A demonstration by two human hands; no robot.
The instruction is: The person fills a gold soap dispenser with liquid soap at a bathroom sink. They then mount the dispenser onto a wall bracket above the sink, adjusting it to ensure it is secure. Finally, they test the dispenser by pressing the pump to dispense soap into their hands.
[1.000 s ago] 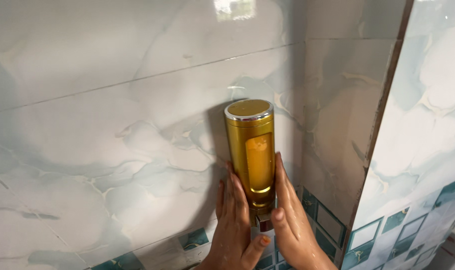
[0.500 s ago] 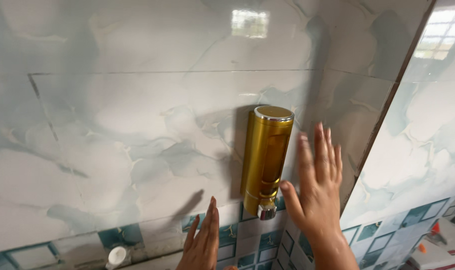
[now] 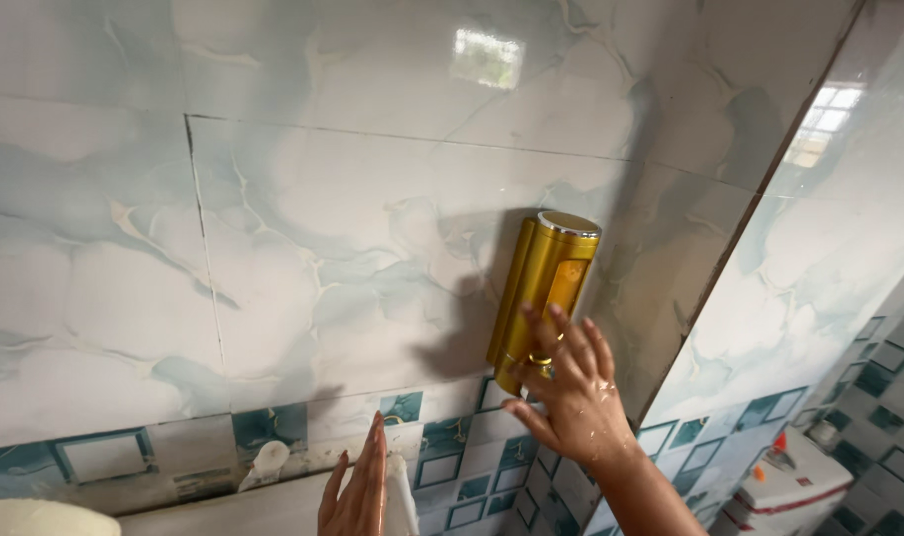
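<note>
- Location: the gold dispenser [image 3: 544, 298] is a tall cylinder fixed upright on the marbled wall tile [image 3: 352, 248], near the corner where the side wall [image 3: 829, 248] meets it; its base sits just above the band of small teal mosaic tiles [image 3: 452, 467].
- My right hand [image 3: 569, 397]: spread open, fingers fanned across the lower front of the dispenser; fingertips touch the body near the base; nothing is clasped.
- My left hand [image 3: 357, 491]: flat and open, fingers together, low in the view, well apart from the dispenser; it holds nothing; a white edge shows just beside it, and I cannot tell what that is.
- Handling, as I judge it: the shell looks rigid and glossy, so likely slippery; my right hand shows droplets, which would reduce friction further.
- Weight: probably light to moderate; the translucent amber window [image 3: 566, 288] suggests liquid inside, level unclear.
- Where to take hold: around the mid-body, thumb opposite fingers, clear of the small outlet at the bottom; support beneath the base if the mount seems weak.
- Fragility: the wall fixing is hidden; I would treat it as the weak point.
</note>
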